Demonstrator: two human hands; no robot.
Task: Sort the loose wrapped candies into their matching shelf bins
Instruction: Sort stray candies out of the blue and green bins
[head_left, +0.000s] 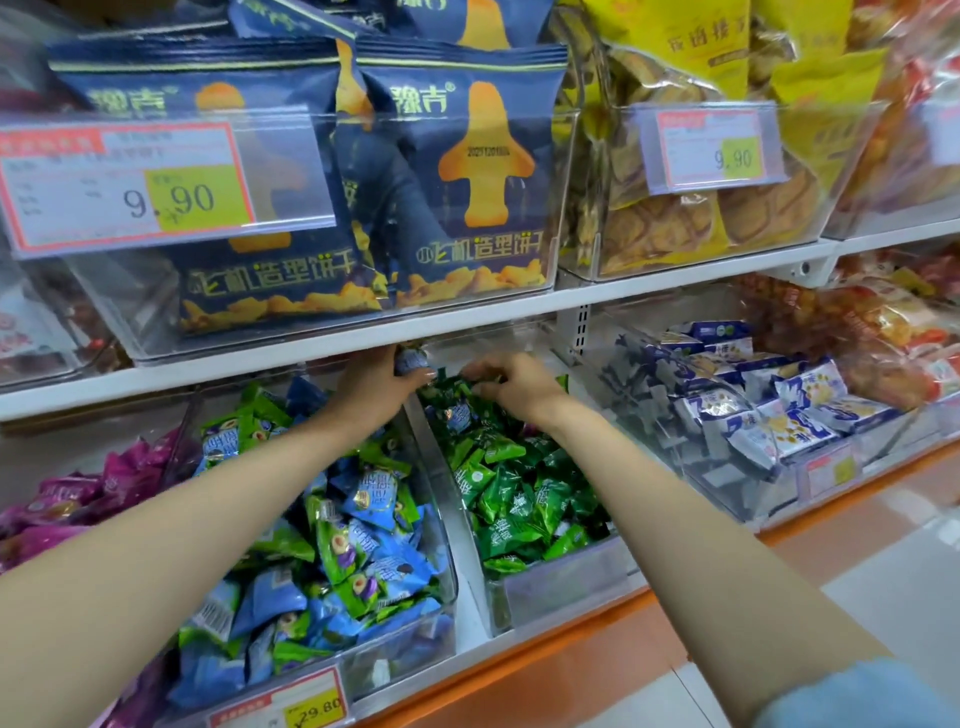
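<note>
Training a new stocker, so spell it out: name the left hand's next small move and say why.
Probably swing the left hand leftward and drop its candy into the blue-wrapper bin. The hand grips that bluish wrapped candy above the divider, beside the green bin where the right hand reaches in. Its colour seems to match the blue wrappers, though it is blurred.
</note>
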